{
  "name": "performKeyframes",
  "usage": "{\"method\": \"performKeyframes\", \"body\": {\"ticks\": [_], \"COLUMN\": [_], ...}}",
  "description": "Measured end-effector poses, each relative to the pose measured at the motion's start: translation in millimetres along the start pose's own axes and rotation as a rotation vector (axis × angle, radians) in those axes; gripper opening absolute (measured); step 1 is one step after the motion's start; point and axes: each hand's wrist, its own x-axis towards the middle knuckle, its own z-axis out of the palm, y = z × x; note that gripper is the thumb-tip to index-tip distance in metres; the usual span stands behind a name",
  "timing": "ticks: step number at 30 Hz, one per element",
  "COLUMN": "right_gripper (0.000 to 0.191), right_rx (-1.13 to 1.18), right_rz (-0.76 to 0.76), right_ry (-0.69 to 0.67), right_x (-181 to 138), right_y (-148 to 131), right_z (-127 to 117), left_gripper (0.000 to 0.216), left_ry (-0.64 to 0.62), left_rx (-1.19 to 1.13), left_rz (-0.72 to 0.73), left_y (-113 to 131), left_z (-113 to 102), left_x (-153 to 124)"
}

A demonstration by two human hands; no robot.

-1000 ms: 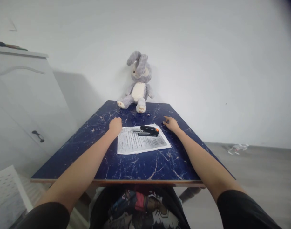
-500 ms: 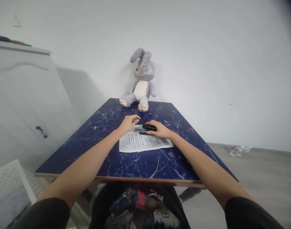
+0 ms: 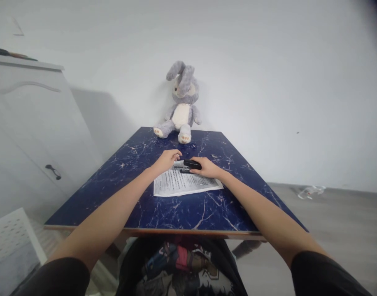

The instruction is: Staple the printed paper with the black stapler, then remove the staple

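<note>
A black stapler point(image 3: 193, 164) is gripped in my right hand point(image 3: 205, 167), thumb on the near side and fingers over the far side. Its metal part points left, with a gap above the dark base. Just left of the stapler's front end is my left hand point(image 3: 170, 158), fingers curled and tips drawn together. Whatever those fingertips may hold is too small to make out. Under the stapler and partly under both hands lies a printed paper sheet point(image 3: 176, 185) on the blue marbled table point(image 3: 176, 213).
A grey plush rabbit point(image 3: 181, 111) sits at the table's far end against the white wall. To the left stands a white cabinet point(image 3: 28, 123) with a dark handle. A perforated white item point(image 3: 9, 234) is at lower left. Clear plastic point(image 3: 311, 192) lies on the floor at right.
My left fingers have shifted slightly beside the stapler's front. The right hand keeps its grip on the stapler, and the gap above its base looks a little wider. The view moved slightly.
</note>
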Motion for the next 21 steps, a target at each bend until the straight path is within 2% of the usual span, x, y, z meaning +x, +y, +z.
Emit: {"method": "performKeyframes", "body": {"ticks": [3,9,13,21], "right_gripper": [0.038,0.037,0.036,0.036], "right_rx": [0.008,0.015,0.024,0.013], "right_rz": [0.003,0.0,-0.003,0.003], "right_ry": [-0.003,-0.004,-0.004,-0.005], "right_x": [0,0,1,0], "right_y": [1,3,2,2], "right_z": [0,1,1,0], "left_gripper": [0.012,0.028,0.022,0.021], "left_ry": [-0.011,-0.154,-0.198,-0.177], "left_rx": [0.113,0.25,0.289,0.289], "left_rz": [0.024,0.019,-0.002,-0.041], "left_y": [-1,3,4,5], "left_z": [-1,-6,-1,4], "left_x": [-1,-3,-2,-3]}}
